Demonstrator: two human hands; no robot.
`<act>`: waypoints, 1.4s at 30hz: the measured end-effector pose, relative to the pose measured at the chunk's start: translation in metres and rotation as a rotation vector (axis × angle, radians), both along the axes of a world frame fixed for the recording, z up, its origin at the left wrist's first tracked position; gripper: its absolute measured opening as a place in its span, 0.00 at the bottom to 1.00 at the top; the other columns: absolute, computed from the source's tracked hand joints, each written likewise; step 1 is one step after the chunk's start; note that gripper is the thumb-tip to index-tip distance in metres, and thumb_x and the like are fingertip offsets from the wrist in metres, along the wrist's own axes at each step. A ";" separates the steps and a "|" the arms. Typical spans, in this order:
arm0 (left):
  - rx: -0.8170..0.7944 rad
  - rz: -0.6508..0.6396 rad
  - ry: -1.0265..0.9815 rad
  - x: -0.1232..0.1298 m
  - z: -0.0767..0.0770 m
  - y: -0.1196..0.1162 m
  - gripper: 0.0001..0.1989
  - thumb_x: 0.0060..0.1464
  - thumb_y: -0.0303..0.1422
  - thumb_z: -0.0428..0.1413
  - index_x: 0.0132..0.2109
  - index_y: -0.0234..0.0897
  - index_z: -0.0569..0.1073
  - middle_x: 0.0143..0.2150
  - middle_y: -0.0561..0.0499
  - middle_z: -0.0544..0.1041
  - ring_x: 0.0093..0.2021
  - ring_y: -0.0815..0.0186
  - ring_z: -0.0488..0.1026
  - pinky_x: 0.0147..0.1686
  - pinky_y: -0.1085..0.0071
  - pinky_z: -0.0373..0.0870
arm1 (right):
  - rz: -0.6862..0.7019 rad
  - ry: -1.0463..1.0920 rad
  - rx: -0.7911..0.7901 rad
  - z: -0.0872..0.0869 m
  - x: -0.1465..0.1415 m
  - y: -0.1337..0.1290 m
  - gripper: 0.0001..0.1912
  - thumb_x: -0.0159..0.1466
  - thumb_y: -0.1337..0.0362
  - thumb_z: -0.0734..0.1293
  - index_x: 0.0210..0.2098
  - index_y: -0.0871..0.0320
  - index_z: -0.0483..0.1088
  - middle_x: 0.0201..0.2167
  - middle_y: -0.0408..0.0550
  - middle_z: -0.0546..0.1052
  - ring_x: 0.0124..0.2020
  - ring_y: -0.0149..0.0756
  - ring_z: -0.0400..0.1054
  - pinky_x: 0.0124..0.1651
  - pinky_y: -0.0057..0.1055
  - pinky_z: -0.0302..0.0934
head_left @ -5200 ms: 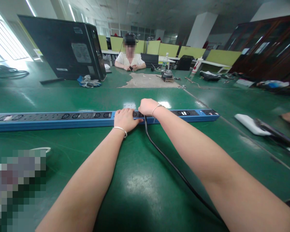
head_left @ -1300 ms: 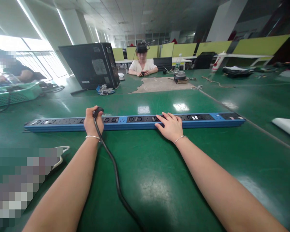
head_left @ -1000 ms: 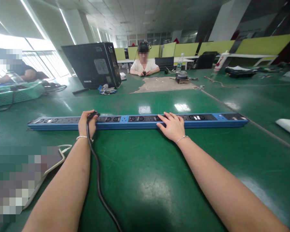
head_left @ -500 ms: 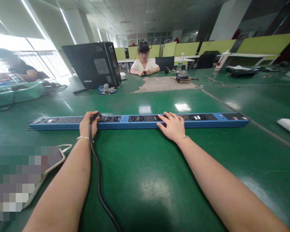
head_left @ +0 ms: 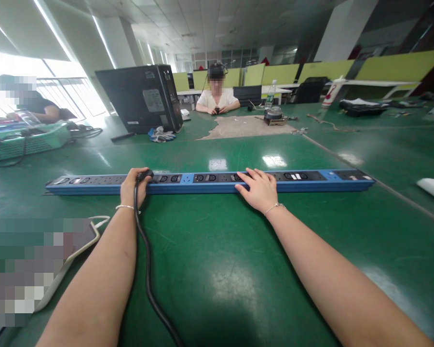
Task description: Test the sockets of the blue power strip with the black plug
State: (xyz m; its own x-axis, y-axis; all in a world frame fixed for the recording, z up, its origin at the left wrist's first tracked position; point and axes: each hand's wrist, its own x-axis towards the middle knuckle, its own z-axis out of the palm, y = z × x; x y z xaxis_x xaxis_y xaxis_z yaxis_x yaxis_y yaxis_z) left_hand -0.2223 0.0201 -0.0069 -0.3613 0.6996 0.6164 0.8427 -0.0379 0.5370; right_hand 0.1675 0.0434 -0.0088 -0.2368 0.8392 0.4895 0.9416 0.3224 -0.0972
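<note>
A long blue power strip (head_left: 210, 189) with a black socket face lies across the green table. My left hand (head_left: 133, 189) grips a black plug (head_left: 144, 175) at the strip's left half, over the sockets. From that plug a black cable (head_left: 148, 270) runs down toward the bottom edge of the view. My right hand (head_left: 258, 190) rests on the strip right of its middle, fingers spread over the sockets. Whether the plug sits in a socket is hidden by my left hand.
Beyond the strip stand a black computer case (head_left: 137, 99), gloves (head_left: 161, 134) and a green basket (head_left: 39, 142). A person (head_left: 217, 96) sits opposite, another at the far left. A blurred-out device (head_left: 90, 236) lies at left; a bottle (head_left: 270, 95) stands farther back.
</note>
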 end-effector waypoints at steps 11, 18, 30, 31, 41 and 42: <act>-0.113 0.007 0.035 0.002 0.001 -0.006 0.17 0.49 0.39 0.54 0.47 0.42 0.73 0.39 0.49 0.77 0.40 0.60 0.73 0.43 0.65 0.67 | 0.007 0.013 -0.004 0.000 0.000 0.000 0.24 0.64 0.46 0.56 0.55 0.44 0.67 0.59 0.46 0.66 0.59 0.45 0.55 0.57 0.45 0.44; -0.154 0.006 0.143 -0.001 -0.002 -0.008 0.20 0.50 0.39 0.53 0.50 0.40 0.72 0.39 0.46 0.77 0.42 0.56 0.73 0.45 0.62 0.67 | 0.002 0.008 0.001 -0.001 0.000 0.001 0.24 0.64 0.47 0.57 0.56 0.44 0.67 0.59 0.46 0.66 0.59 0.45 0.55 0.57 0.46 0.44; -0.188 0.046 0.096 0.004 0.001 -0.007 0.18 0.50 0.38 0.53 0.49 0.41 0.71 0.34 0.48 0.75 0.39 0.57 0.73 0.45 0.64 0.66 | 0.001 0.005 -0.002 0.000 0.000 0.000 0.24 0.64 0.47 0.56 0.56 0.44 0.67 0.59 0.46 0.66 0.59 0.46 0.55 0.57 0.46 0.45; -0.175 0.043 0.079 0.005 0.001 -0.008 0.18 0.50 0.37 0.53 0.48 0.41 0.71 0.34 0.49 0.75 0.40 0.58 0.73 0.45 0.64 0.66 | 0.001 0.000 -0.001 0.000 0.000 0.000 0.24 0.64 0.47 0.56 0.56 0.44 0.67 0.59 0.46 0.66 0.59 0.46 0.55 0.57 0.46 0.45; 0.171 -0.066 -0.070 0.057 0.026 -0.002 0.17 0.51 0.36 0.56 0.48 0.38 0.70 0.40 0.50 0.76 0.39 0.66 0.73 0.44 0.68 0.67 | -0.006 0.002 0.009 -0.001 -0.001 -0.001 0.23 0.64 0.47 0.57 0.55 0.44 0.67 0.59 0.45 0.66 0.59 0.45 0.55 0.57 0.45 0.44; 0.111 -0.124 -0.064 0.067 0.026 -0.001 0.17 0.51 0.37 0.56 0.48 0.38 0.70 0.40 0.50 0.77 0.40 0.65 0.74 0.43 0.68 0.68 | -0.008 -0.001 0.008 -0.001 -0.001 -0.001 0.23 0.64 0.47 0.57 0.56 0.44 0.67 0.59 0.45 0.66 0.59 0.45 0.55 0.57 0.45 0.44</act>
State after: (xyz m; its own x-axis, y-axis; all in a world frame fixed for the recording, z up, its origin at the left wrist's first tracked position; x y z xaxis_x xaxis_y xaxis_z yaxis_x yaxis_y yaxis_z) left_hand -0.1550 0.0190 0.0187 -0.3180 0.6703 0.6705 0.7920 -0.2009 0.5765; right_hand 0.1668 0.0429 -0.0094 -0.2304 0.8374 0.4957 0.9443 0.3154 -0.0940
